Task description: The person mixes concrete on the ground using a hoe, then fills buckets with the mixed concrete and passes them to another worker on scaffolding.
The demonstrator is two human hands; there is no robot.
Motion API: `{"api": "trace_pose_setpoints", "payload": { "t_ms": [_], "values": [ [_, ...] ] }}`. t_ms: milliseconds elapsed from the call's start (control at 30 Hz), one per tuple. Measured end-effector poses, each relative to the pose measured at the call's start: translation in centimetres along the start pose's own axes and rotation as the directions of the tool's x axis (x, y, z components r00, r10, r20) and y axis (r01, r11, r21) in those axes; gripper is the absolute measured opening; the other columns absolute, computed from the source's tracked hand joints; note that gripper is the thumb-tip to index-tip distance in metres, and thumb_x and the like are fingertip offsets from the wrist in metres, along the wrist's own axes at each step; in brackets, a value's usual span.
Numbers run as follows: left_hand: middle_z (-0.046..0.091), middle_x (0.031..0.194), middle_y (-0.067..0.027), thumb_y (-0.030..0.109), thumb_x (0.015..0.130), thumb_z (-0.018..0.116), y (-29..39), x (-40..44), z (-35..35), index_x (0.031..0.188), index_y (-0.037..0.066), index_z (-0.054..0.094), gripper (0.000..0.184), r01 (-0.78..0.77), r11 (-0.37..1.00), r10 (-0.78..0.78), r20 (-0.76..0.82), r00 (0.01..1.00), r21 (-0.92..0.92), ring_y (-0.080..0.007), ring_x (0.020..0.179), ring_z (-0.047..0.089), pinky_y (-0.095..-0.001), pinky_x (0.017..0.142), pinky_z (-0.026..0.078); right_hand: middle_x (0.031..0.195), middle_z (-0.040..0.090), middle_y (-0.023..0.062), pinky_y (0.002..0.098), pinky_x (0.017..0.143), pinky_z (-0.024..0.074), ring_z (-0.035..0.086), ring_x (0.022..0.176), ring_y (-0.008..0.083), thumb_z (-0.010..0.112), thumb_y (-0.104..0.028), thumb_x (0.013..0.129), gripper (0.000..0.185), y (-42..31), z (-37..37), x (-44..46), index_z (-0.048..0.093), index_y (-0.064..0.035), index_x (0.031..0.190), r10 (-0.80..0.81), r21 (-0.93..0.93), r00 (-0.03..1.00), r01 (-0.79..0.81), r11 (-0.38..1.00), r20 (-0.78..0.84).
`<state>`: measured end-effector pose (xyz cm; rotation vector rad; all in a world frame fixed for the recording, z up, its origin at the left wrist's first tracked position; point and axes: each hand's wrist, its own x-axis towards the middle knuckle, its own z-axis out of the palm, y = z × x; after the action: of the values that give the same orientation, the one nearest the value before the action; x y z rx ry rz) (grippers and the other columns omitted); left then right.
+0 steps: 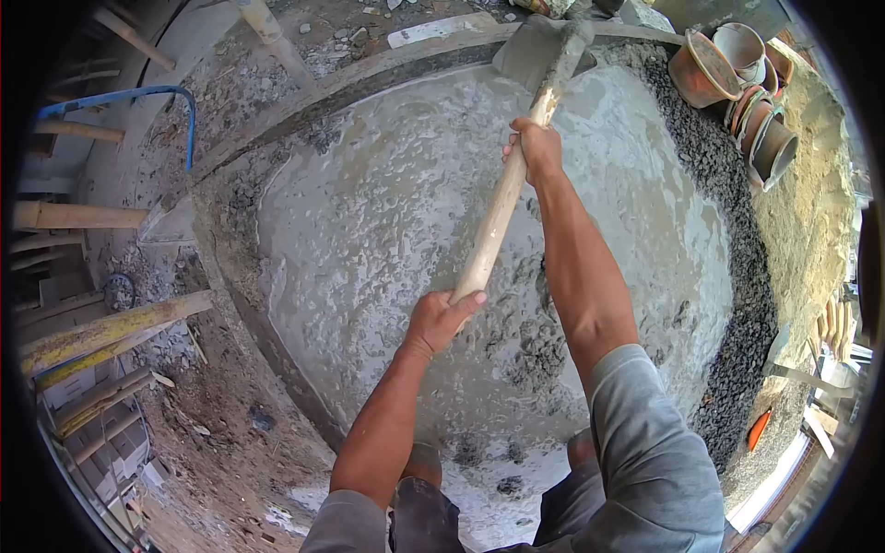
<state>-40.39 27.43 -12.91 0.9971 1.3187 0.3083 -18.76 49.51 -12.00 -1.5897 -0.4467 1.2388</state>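
A hoe with a long wooden handle (493, 226) slants across the view, its wide metal blade (527, 53) at the top, by the far rim of the wet grey mix. My right hand (535, 150) is wrapped round the upper part of the handle. Lower down, my left hand (442, 318) grips the handle near its bottom end. Under both arms spreads the wet cement mix (369, 221), lumpy in the middle and smoother toward the edges.
Stacked buckets (705, 69) stand at the upper right beside dark gravel (737, 240) and a sand pile (811, 212). A low curb (369, 78) borders the mix. Wooden poles (83, 217) and a blue hose (191, 120) are at the left.
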Motion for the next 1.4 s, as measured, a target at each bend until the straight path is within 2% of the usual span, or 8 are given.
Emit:
{"api": "trace_pose_setpoints", "payload": {
  "t_ms": [167, 467, 667, 700, 867, 1033, 1167, 1400],
  "values": [
    [0.057, 0.057, -0.0042, 0.061, 0.079, 0.061, -6.2, -2.0, 0.3, 0.069, 0.003, 0.063, 0.058, 0.092, 0.959, -0.123, -0.101, 0.987, -0.268, -0.0115, 0.051, 0.053, -0.0263, 0.049, 0.041, 0.065, 0.055, 0.0122, 0.0357, 0.044, 0.0491, 0.055, 0.047, 0.0235, 0.063, -0.008, 0.071, 0.019, 8.5, 4.9, -1.2, 0.055, 0.0071, 0.081, 0.061, -0.266, 0.997, -0.049, 0.963, 0.038],
    [0.054, 0.059, -0.0057, 0.059, 0.085, 0.053, -4.3, -11.8, 9.3, 0.073, 0.005, 0.057, 0.055, 0.141, 0.688, -0.243, -0.043, 0.969, -0.712, -0.0149, 0.05, 0.054, -0.0277, 0.048, 0.044, 0.103, 0.062, 0.03, 0.0384, 0.087, 0.0494, 0.061, 0.099, 0.0391, 0.058, -0.022, 0.069, 0.045, 15.6, 3.3, -3.0, 0.061, 0.0108, 0.1, 0.017, -0.869, 0.915, 0.377, 0.319, 0.403],
    [0.054, 0.058, -0.0039, 0.051, 0.085, 0.059, -6.0, -17.8, 15.0, 0.072, 0.005, 0.058, 0.048, 0.199, 0.707, -0.282, -0.013, 0.959, -0.679, -0.0155, 0.05, 0.055, -0.0278, 0.048, 0.042, 0.099, 0.064, 0.0261, 0.0394, 0.078, 0.0527, 0.064, 0.09, 0.0369, 0.062, -0.024, 0.071, 0.045, 12.6, -0.9, -13.1, 0.057, 0.0086, 0.102, 0.149, -0.733, 0.958, 0.084, 0.674, 0.247],
    [0.055, 0.058, -0.0034, 0.05, 0.084, 0.06, -6.7, -19.1, 15.8, 0.071, 0.005, 0.059, 0.046, 0.208, 0.755, -0.278, -0.016, 0.961, -0.622, -0.0155, 0.05, 0.055, -0.0278, 0.048, 0.042, 0.086, 0.061, 0.0193, 0.0364, 0.06, 0.051, 0.062, 0.071, 0.0298, 0.063, -0.017, 0.072, 0.037, 11.6, -1.8, -15.3, 0.054, 0.0066, 0.1, 0.181, -0.657, 0.965, -0.011, 0.754, 0.192],
    [0.066, 0.064, -0.0083, 0.05, 0.076, 0.07, -6.8, -25.2, 16.1, 0.079, 0.004, 0.07, 0.046, 0.279, 0.96, -0.279, 0.078, 0.957, 0.004, -0.0181, 0.062, 0.066, -0.0313, 0.06, 0.049, 0.065, 0.054, 0.0087, 0.0317, 0.039, 0.046, 0.054, 0.043, 0.0181, 0.06, -0.009, 0.074, 0.027, 7.3, -7.5, -22.8, 0.049, 0.0026, 0.096, 0.364, -0.354, 0.931, -0.333, 0.874, 0.023],
    [0.068, 0.071, -0.0103, 0.05, 0.071, 0.074, -5.4, -19.4, 10.4, 0.088, 0.009, 0.072, 0.045, 0.14, 0.981, -0.161, 0.166, 0.973, 0.131, -0.0227, 0.067, 0.068, -0.032, 0.065, 0.051, 0.061, 0.052, 0.008, 0.0325, 0.037, 0.0448, 0.052, 0.04, 0.0189, 0.056, -0.007, 0.075, 0.018, 2.4, -7.7, -20.7, 0.047, 0.0011, 0.088, 0.205, -0.176, 0.977, -0.211, 0.961, -0.055],
    [0.065, 0.068, -0.0035, 0.038, 0.073, 0.076, -3.1, -7.8, 0.4, 0.092, 0.002, 0.071, 0.041, -0.083, 0.996, 0.079, 0.099, 0.992, 0.033, -0.0085, 0.065, 0.058, -0.0266, 0.062, 0.046, 0.061, 0.051, 0.0077, 0.0341, 0.037, 0.0451, 0.053, 0.041, 0.0189, 0.056, -0.008, 0.075, 0.013, 0.2, -1.6, -11.5, 0.048, -0.0002, 0.082, -0.015, -0.041, 0.994, 0.011, 0.999, -0.108],
    [0.058, 0.058, -0.0018, 0.048, 0.075, 0.071, -7.9, -3.2, -14.2, 0.079, 0.001, 0.068, 0.047, 0.098, 0.986, -0.107, -0.064, 0.992, -0.132, -0.0104, 0.053, 0.054, -0.0271, 0.049, 0.041, 0.064, 0.051, 0.0107, 0.0373, 0.04, 0.0452, 0.052, 0.044, 0.0223, 0.059, -0.011, 0.074, 0.019, 12.1, 14.8, -2.8, 0.053, 0.0043, 0.083, 0.174, -0.002, 0.984, -0.174, 0.985, -0.031]
  ]
}}
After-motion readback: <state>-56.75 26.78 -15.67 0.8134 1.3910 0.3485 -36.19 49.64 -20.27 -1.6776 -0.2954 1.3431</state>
